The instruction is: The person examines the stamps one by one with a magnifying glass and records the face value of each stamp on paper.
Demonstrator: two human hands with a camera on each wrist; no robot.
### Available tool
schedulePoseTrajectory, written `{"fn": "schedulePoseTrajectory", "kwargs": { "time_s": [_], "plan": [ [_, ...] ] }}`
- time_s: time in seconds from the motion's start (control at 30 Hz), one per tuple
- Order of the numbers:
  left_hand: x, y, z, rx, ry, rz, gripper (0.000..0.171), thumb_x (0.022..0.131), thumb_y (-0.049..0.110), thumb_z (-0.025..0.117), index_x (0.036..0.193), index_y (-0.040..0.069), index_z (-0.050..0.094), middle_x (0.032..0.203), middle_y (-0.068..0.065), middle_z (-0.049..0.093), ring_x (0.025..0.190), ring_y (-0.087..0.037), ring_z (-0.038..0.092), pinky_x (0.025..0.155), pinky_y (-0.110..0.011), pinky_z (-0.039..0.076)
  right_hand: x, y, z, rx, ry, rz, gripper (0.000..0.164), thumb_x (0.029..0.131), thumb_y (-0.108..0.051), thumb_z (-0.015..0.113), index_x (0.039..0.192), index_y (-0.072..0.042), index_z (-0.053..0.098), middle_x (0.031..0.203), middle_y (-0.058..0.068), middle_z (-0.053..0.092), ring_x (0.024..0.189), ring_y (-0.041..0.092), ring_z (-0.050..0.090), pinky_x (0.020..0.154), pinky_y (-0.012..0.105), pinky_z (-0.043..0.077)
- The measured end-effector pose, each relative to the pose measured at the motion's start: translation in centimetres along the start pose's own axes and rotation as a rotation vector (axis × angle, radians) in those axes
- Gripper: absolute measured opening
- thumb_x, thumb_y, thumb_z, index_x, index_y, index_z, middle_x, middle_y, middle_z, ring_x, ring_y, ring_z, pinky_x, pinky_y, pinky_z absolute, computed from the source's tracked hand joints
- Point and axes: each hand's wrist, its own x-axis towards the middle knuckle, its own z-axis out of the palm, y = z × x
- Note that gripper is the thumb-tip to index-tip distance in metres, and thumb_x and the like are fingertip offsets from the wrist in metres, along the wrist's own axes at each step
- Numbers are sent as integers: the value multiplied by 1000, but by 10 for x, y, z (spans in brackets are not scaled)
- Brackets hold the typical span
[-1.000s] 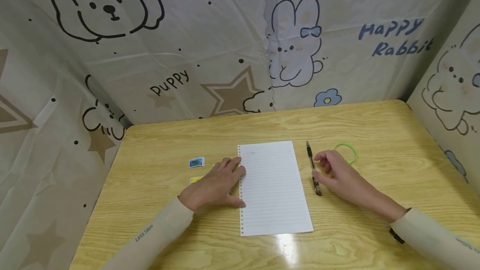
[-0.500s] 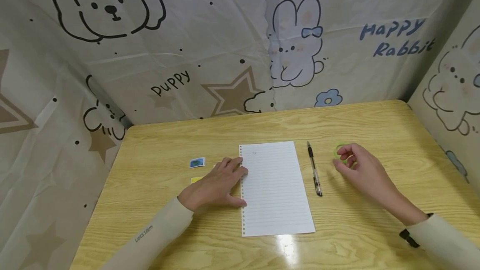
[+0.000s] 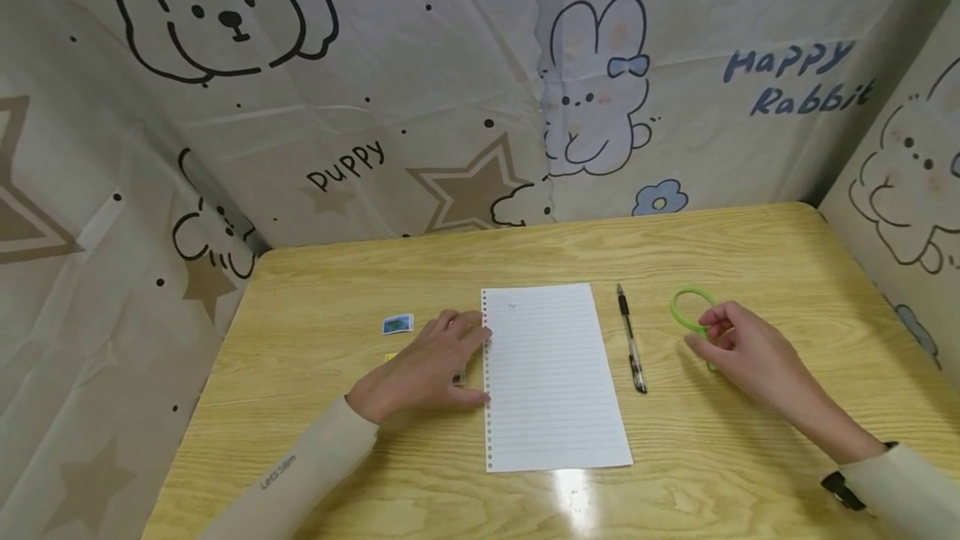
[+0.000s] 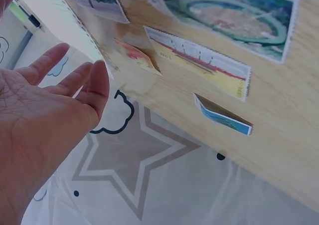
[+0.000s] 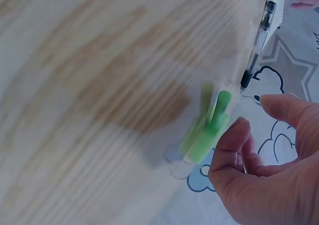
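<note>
My right hand (image 3: 753,357) hovers over the handle of a green magnifying glass (image 3: 675,312). Its fingers curl loosely and seem to hold nothing. In the right wrist view the magnifying glass (image 5: 207,130) is blurred and lies beside the fingertips, apart from them. My left hand (image 3: 435,361) spreads over the left edge of a lined sheet of paper (image 3: 555,382), fingertips at its punched margin. Beneath and beside that hand lie several stamps, among them a blue stamp (image 3: 397,324). A red and yellow stamp (image 4: 199,63) shows in the left wrist view.
A black pen (image 3: 632,340) lies between the paper and the magnifying glass. The wooden table (image 3: 337,473) meets a patterned cloth wall (image 3: 420,90) at its back and sides. Another large stamp (image 4: 234,20) lies nearest the left wrist camera.
My right hand has moved right, away from the pen, past the ring of the magnifying glass and down to its handle. My left hand stays at the paper's edge, barely shifted.
</note>
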Motion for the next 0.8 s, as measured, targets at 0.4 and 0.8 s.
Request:
{"fn": "schedulePoseTrajectory", "kwargs": {
  "time_s": [0.4, 0.8],
  "plan": [
    [-13, -5, 2, 10, 64, 25, 74, 94, 45, 87, 147, 1, 57, 156, -24, 49, 142, -44, 45, 113, -60, 42, -4, 12, -1, -15, -41, 34, 39, 100, -24, 81, 116, 4, 60, 97, 6, 65, 82, 20, 60, 66, 31, 45],
    [-29, -8, 5, -4, 89, -69, 76, 94, 48, 87, 149, 6, 57, 154, -23, 48, 144, -42, 42, 115, -57, 41, -1, 21, 0, -39, -40, 36, 35, 101, -18, 79, 119, 9, 64, 93, 6, 65, 80, 19, 58, 65, 32, 44]
  ]
}}
